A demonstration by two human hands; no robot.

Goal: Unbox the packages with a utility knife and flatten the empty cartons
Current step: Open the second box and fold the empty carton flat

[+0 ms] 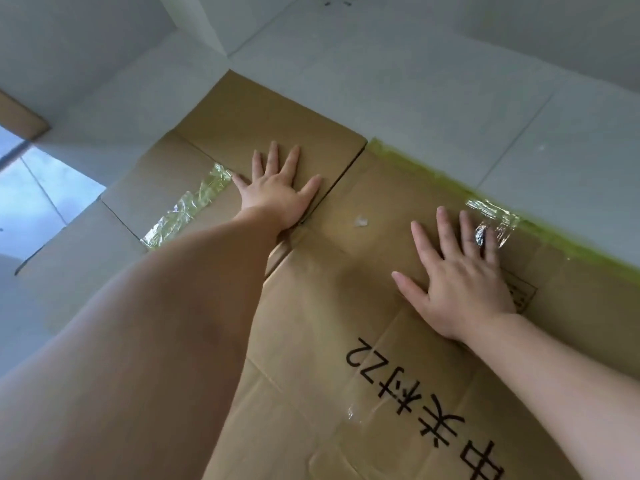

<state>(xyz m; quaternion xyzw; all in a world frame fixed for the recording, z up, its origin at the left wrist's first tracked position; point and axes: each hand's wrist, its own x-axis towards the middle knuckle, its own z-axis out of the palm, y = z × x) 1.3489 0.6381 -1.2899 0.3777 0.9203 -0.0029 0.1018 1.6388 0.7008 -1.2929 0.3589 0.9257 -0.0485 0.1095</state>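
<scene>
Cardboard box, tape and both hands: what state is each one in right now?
Carton: flattened on the tiled floor.
Far flap: folded out, lying flat.
Clear tape: crinkled, stuck on.
Left hand: open, pressing flap.
Right hand: open, pressing panel.

Pale tiled floor (433, 64), grey grout lines
</scene>
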